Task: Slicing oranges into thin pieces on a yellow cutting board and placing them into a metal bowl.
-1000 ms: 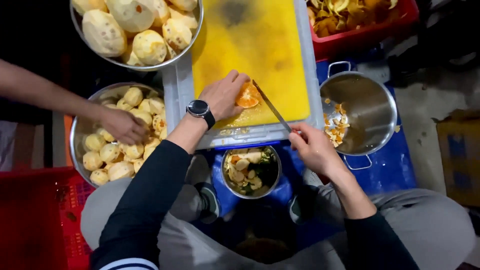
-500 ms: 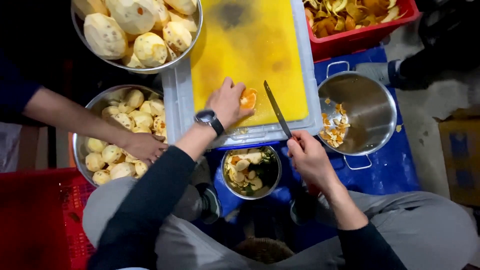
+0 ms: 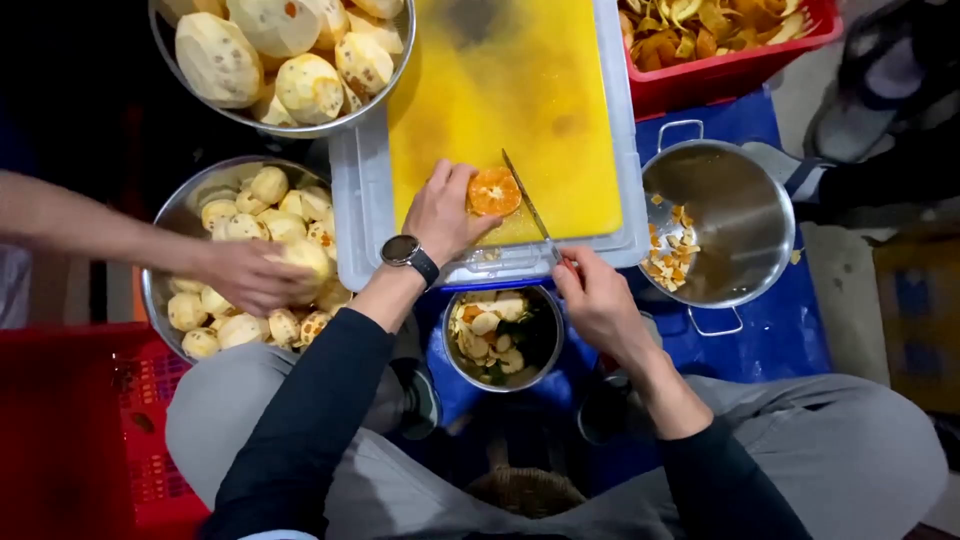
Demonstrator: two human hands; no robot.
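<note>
Left hand pins the orange half on the yellow board. Right hand grips the knife at its 3 o'clock. Fingers sit close; a slip could cut them.

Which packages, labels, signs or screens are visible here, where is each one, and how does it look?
Wristwatch screen: on the left hand's wrist, round, dark, black strap.
Cardboard box: right edge, on the floor, brown, with a blue patch too blurred to make out.
No signs or other labels show.
</note>
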